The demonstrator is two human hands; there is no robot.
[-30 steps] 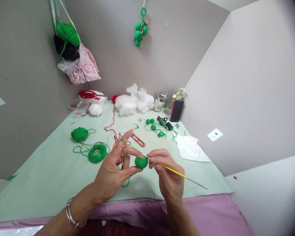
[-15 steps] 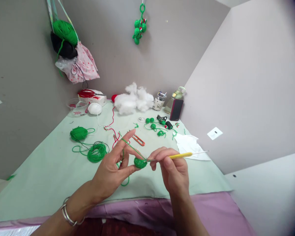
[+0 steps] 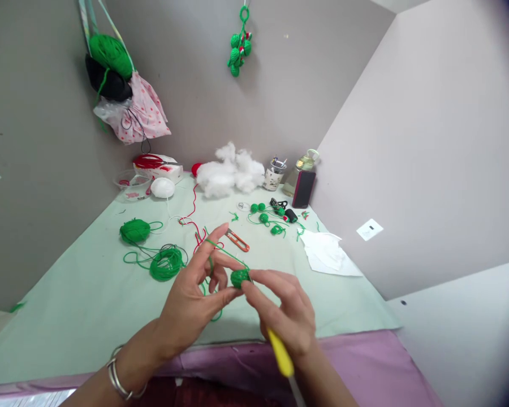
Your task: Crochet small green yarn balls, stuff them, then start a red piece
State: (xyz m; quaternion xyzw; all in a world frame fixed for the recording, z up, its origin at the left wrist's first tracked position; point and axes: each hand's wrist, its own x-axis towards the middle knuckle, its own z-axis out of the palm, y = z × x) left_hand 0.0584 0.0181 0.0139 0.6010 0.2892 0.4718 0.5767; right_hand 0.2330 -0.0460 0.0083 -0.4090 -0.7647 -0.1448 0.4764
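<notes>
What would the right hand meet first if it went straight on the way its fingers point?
The green crocheted piece, which the right hand seems to touch; beyond that, probably the left hand, though depth is unclear.

Soft, diffuse light — right wall [image 3: 441, 141] bright, left wall [image 3: 34, 113] duller grey. Far-right edge falls into a blurred, dark vignette. Yellow-handled hook [image 3: 281, 353] slightly smeared — shadows faint.

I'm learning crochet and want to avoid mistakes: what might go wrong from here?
The green strand over the left hand's raised index finger could slacken if that finger drops. The right hand mostly hides the front of the yellow-handled hook by the small green piece, so a stitch might be missed. The loose green coil's overlapping loops might tangle if pulled.
</notes>
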